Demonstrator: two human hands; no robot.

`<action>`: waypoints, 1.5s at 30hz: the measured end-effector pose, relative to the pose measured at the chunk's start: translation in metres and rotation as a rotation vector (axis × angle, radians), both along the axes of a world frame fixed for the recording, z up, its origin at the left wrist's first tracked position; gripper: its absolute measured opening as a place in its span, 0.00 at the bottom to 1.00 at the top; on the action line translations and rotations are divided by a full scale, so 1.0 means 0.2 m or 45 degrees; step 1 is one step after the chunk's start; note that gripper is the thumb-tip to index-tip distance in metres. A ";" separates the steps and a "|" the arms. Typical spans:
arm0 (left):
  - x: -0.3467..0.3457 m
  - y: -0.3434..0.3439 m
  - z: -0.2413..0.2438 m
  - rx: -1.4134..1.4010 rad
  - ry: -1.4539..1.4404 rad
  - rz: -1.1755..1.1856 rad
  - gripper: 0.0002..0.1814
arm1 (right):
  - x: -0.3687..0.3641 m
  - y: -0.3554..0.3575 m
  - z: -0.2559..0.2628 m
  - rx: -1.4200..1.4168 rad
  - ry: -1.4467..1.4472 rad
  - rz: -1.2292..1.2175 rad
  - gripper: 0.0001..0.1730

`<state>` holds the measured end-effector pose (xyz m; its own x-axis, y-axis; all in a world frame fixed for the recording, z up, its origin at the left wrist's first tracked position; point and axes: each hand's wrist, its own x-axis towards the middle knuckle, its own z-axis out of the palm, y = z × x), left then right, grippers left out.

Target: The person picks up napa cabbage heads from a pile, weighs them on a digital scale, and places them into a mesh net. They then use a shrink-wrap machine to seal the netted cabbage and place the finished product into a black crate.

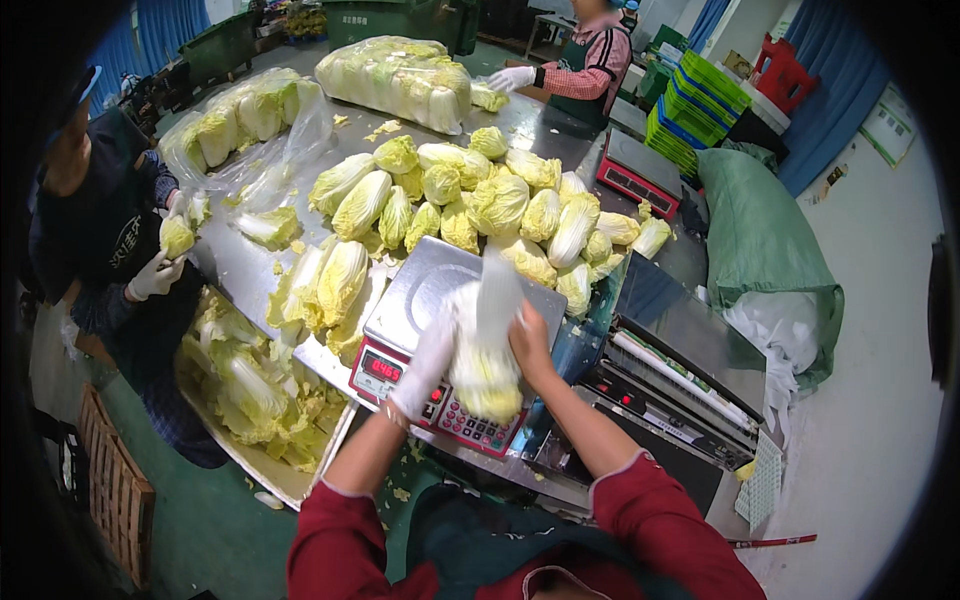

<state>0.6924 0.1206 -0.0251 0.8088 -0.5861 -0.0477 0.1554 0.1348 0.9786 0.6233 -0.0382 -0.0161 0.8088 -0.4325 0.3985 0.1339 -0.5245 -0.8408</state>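
My left hand (429, 358), in a white glove, holds a napa cabbage (486, 382) over the front of a red digital scale (517, 442). The cabbage is blurred, its pale base pointing away and its yellow leaves toward me. Bare and closed, my right hand (532, 341) grips what looks like a broad-bladed kitchen knife (499, 296). Its blurred pale blade lies across the right side of the cabbage; the handle is hidden in the hand. Behind my hands shows the scale's steel pan (420, 289).
Many napa cabbages (499, 204) are heaped beyond the scale on the steel table (240, 274). A film wrapping machine (675, 390) stands right, a leaf-filled bin (255, 390) left. One co-worker (112, 225) holds a small cabbage; another co-worker (589, 67) stands across the table near bagged cabbages (397, 79).
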 end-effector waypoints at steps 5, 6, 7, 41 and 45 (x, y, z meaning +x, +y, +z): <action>-0.69 0.18 0.08 0.146 -0.157 -0.055 0.24 | -0.72 0.12 0.26 0.124 0.350 -0.027 0.09; -0.80 0.14 0.11 0.126 -0.065 -0.129 0.23 | -0.83 0.09 0.26 0.254 0.381 -0.038 0.09; -0.89 0.12 0.15 0.114 0.032 -0.194 0.22 | -0.92 0.08 0.26 0.392 0.411 -0.042 0.10; -0.19 0.28 0.42 1.155 -1.019 0.540 0.15 | 0.08 -0.05 0.35 -0.397 0.611 0.826 0.27; -0.09 0.20 0.42 1.276 -0.877 0.355 0.15 | 0.47 -0.58 0.40 -1.156 0.069 0.339 0.19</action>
<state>0.6751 0.1615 0.0580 0.9338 -0.3410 0.1085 -0.3439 -0.7711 0.5359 0.7179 -0.1551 0.0639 0.8633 0.2263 0.4512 0.3165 -0.9390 -0.1347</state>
